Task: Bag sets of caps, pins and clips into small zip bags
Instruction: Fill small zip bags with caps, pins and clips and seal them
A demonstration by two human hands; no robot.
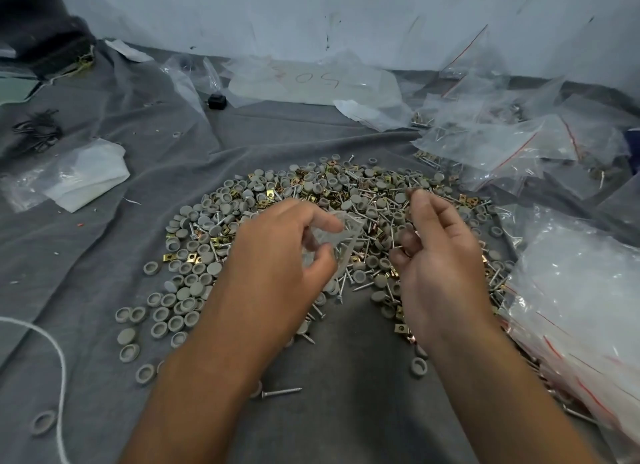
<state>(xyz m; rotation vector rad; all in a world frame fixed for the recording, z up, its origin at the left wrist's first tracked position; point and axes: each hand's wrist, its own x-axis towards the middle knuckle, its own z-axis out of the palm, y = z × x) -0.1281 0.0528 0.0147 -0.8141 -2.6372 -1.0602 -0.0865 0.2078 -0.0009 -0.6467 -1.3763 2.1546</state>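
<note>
1. Forearms enter from the bottom edge and reach over the grey cloth (104,241) toward the heap of parts (311,200), the reference landmark.
2. Near side of the heap: a lone screw (282,391) lies on the cloth between the two forearms, with scattered grey caps (162,316) at the heap's near-left edge.
3. Left hand (277,252), over the centre of the heap: thumb and fingers curl round a small clear zip bag (337,238) and hold it crumpled above the parts.
4. Right hand (440,255), over the right half of the heap: fingers bent inward with tips drawn together; whether they pinch a part cannot be told.
5. Heap contents: grey caps, silver screws and brass clips (273,195), mixed.
6. Right of the heap: a stack of empty zip bags (581,290) with red seal lines.
7. Beyond the heap, far right: filled bags (502,144) in a loose pile.
8. Left of the heap: a folded white plastic sheet (86,174).
</note>
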